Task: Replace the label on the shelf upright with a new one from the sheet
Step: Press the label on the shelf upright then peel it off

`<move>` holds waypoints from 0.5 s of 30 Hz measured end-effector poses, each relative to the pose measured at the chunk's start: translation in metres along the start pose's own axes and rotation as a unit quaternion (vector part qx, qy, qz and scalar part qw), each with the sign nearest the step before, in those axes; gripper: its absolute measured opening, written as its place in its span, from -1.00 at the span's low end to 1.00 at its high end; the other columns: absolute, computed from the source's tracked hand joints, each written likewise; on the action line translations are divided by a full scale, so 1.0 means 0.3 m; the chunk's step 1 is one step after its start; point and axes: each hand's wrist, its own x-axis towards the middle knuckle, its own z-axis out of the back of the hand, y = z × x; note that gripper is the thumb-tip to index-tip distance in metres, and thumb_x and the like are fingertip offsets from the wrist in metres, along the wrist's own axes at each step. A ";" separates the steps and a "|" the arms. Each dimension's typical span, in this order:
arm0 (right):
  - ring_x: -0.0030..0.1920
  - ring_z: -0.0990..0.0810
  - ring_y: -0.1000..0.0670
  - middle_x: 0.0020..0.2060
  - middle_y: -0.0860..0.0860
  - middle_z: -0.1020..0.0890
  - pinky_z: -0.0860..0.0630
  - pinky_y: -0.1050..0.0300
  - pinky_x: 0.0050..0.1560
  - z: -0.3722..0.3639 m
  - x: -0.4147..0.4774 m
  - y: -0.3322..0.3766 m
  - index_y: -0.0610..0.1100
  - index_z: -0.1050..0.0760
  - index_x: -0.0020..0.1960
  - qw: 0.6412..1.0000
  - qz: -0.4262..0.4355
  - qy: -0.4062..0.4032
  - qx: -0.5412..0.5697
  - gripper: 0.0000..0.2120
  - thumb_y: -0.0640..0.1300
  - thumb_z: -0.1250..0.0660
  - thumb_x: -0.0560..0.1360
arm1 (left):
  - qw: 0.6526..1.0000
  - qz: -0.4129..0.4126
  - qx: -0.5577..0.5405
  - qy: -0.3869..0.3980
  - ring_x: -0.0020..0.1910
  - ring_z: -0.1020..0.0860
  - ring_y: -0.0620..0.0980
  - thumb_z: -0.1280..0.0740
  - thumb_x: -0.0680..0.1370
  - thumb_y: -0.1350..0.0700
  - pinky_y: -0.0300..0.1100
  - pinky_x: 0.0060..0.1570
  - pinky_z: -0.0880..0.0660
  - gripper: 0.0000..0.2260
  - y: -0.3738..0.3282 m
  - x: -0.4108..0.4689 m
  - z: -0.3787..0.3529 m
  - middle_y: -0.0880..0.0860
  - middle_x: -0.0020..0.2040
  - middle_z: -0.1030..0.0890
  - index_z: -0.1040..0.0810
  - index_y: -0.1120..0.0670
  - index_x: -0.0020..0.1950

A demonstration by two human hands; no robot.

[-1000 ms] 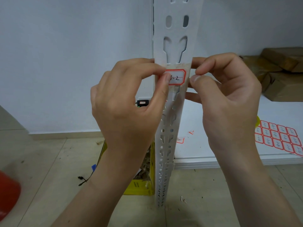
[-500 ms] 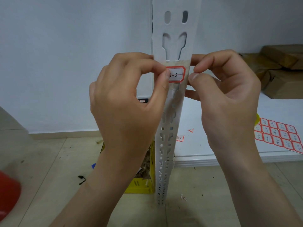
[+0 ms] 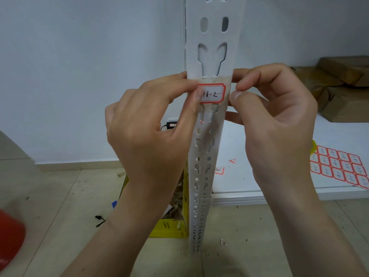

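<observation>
One label [image 3: 213, 94] on upright [image 3: 210, 39], left hand [image 3: 143, 136] pinching.

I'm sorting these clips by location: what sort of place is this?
Probably a storeroom: a white slotted metal shelf upright bearing a red-bordered handwritten label, and brown cardboard parcels stacked on a low white shelf board.

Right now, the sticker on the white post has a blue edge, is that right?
Not quite. The head view shows that the sticker on the white post has a red edge, not a blue one.
</observation>
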 end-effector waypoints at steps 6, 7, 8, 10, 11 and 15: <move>-0.10 -0.77 0.06 -0.02 -0.03 -0.71 -0.74 -0.04 -0.15 -0.002 -0.001 0.003 -0.14 -0.49 -0.11 1.000 -0.003 -0.001 -0.004 -0.85 -0.37 -0.32 0.54 | 1.000 0.017 -0.003 -0.001 -0.05 -0.72 0.02 -0.46 0.67 0.03 0.23 -0.12 -0.62 -0.89 0.003 -0.001 0.003 -0.04 0.07 -0.76 -0.74 0.03 0.07; -0.11 -0.77 0.05 -0.02 -0.03 -0.71 -0.74 -0.06 -0.15 -0.002 -0.001 0.003 -0.14 -0.49 -0.11 1.000 -0.004 -0.001 -0.003 -0.84 -0.38 -0.32 0.54 | 1.000 0.019 0.000 -0.002 -0.05 -0.72 0.02 -0.46 0.67 0.03 0.23 -0.12 -0.62 -0.89 0.001 0.000 0.004 -0.04 0.07 -0.76 -0.75 0.03 0.06; -0.11 -0.77 0.05 -0.03 -0.03 -0.71 -0.74 -0.09 -0.16 -0.003 -0.002 0.004 -0.14 -0.49 -0.11 1.000 -0.005 -0.002 -0.003 -0.84 -0.38 -0.32 0.54 | 1.000 0.020 0.002 -0.002 -0.06 -0.72 0.03 -0.46 0.67 0.03 0.24 -0.12 -0.61 -0.89 0.001 0.001 0.004 -0.04 0.06 -0.76 -0.75 0.03 0.05; -0.11 -0.77 0.04 -0.02 -0.03 -0.71 -0.73 -0.13 -0.15 -0.004 -0.003 0.005 -0.15 -0.49 -0.11 1.000 -0.008 -0.005 -0.005 -0.84 -0.38 -0.33 0.55 | 1.000 0.019 -0.001 0.000 -0.07 -0.72 0.03 -0.46 0.66 0.04 0.23 -0.12 -0.62 -0.90 0.000 0.002 0.005 -0.04 0.05 -0.76 -0.75 0.03 0.04; -0.11 -0.77 0.05 -0.02 -0.04 -0.71 -0.73 -0.11 -0.15 -0.004 -0.003 0.006 -0.15 -0.49 -0.10 1.000 -0.008 -0.005 -0.008 -0.84 -0.38 -0.33 0.55 | 1.000 0.019 -0.003 0.000 -0.08 -0.71 0.02 -0.47 0.66 0.05 0.22 -0.12 -0.62 -0.91 0.000 0.003 0.005 -0.04 0.05 -0.76 -0.75 0.02 0.04; -0.11 -0.76 0.08 -0.02 -0.03 -0.71 -0.73 -0.06 -0.16 -0.007 -0.004 0.007 -0.18 -0.49 -0.09 1.000 -0.009 -0.005 -0.012 -0.86 -0.39 -0.33 0.55 | 1.000 0.027 -0.012 0.004 -0.08 -0.71 -0.02 -0.47 0.65 0.07 0.20 -0.11 -0.63 -0.92 -0.003 0.007 0.005 -0.04 0.04 -0.76 -0.76 0.03 0.03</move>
